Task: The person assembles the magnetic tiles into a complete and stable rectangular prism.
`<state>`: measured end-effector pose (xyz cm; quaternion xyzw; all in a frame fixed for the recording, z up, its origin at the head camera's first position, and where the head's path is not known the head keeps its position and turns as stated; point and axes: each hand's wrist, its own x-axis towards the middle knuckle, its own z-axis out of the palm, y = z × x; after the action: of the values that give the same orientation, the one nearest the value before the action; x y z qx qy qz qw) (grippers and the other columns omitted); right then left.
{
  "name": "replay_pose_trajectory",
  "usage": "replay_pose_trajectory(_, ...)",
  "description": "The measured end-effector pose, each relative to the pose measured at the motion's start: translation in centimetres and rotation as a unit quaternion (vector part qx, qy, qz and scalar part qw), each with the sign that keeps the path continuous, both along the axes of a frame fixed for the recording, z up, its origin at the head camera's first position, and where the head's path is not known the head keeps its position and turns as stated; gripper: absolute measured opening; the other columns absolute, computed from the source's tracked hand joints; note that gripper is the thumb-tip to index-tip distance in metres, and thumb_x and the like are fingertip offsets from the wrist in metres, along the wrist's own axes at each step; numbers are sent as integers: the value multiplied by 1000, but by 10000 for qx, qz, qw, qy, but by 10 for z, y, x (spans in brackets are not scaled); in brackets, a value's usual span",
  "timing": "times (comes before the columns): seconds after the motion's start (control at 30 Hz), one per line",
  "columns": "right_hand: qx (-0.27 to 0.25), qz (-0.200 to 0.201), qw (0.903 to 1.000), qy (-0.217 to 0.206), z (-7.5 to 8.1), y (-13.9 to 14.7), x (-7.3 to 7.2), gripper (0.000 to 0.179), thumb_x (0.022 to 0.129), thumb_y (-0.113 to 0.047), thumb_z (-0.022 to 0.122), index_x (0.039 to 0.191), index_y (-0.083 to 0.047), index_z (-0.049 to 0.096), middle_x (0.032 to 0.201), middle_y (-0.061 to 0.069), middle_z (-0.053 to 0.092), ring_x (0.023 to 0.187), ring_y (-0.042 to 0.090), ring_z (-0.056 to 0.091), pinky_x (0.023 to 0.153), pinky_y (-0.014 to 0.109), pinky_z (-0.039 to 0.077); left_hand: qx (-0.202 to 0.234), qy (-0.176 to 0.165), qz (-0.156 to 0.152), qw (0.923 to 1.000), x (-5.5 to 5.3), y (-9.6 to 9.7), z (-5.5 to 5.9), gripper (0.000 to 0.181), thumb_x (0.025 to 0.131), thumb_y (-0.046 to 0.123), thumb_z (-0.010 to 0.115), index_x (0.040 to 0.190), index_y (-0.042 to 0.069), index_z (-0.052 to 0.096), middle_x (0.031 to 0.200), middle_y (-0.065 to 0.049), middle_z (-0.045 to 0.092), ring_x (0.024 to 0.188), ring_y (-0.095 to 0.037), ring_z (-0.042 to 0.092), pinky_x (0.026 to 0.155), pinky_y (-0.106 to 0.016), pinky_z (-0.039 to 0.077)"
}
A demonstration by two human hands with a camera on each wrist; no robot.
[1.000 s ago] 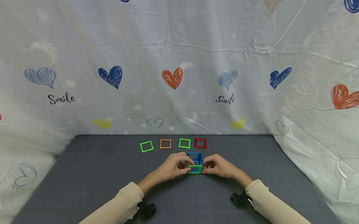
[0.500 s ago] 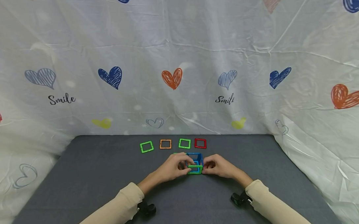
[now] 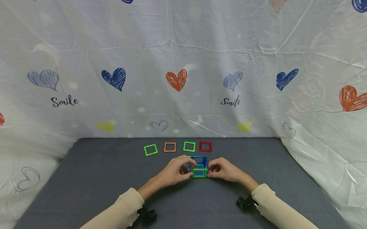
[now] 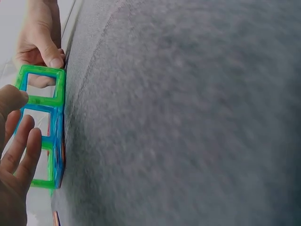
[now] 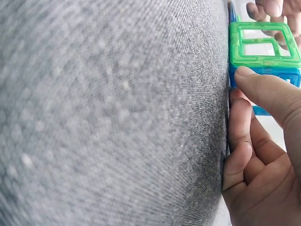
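Note:
A small box of open-frame magnetic tiles stands on the grey table, with a green square tile (image 3: 200, 177) upright in front and blue tiles (image 3: 200, 157) behind and at the side. My right hand (image 3: 224, 169) holds its right side; in the right wrist view the thumb (image 5: 244, 74) presses at the corner below the green tile and the fingers curl behind. At the left, my left hand (image 3: 175, 171) has thumb and fingers spread apart, its fingertips right by the box's edge. The left wrist view shows another green tile (image 4: 43, 183) beyond the blue ones, partly hidden by fingers.
Behind the box, loose square tiles lie flat in a row: a green tile (image 3: 146, 153), an orange tile (image 3: 170, 151), a second green tile (image 3: 189, 150) and a red tile (image 3: 205, 150). A white sheet (image 3: 146, 102) printed with hearts hangs at the table's back edge.
My left hand has let go of the front green tile and drawn slightly left. The right hand stays at the box's right side; the loose tiles have not moved.

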<state>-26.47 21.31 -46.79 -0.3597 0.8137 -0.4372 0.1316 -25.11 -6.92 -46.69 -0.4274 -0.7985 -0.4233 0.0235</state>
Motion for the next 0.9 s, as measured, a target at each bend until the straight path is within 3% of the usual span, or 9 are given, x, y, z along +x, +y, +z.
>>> replay_pose_trajectory(0.23,78,-37,9999,113,0,0,0,8,93,-4,76,100,-8,75,86,2,70,71,15,62,65,27,53,65,42,273,9996,9,-22,0,39,88,2,79,124,3,64,113,-7,61,91,-17,68,66,-24,55)
replay_pose_trajectory(0.5,53,8,9999,135,3,0,2,6,93,-6,76,98,-9,75,85,2,70,70,16,63,65,27,53,-135,-125,463,9988,25,-64,3,31,90,4,77,120,5,66,104,-1,64,85,-8,64,66,-26,56)
replay_pose_trajectory(0.73,-45,71,9999,60,4,-1,3,7,93,-5,76,99,-7,75,87,4,71,71,20,64,64,27,52,-111,-124,778,9968,29,-99,0,28,90,2,78,116,7,68,99,4,64,83,-8,64,64,-28,56)
replay_pose_trajectory(0.9,-46,53,9999,89,2,-2,3,8,92,-1,75,99,-5,74,87,8,71,70,23,63,63,25,51,-85,-122,938,9955,29,-119,1,29,90,4,79,117,8,68,100,1,65,82,-9,64,63,-29,55)
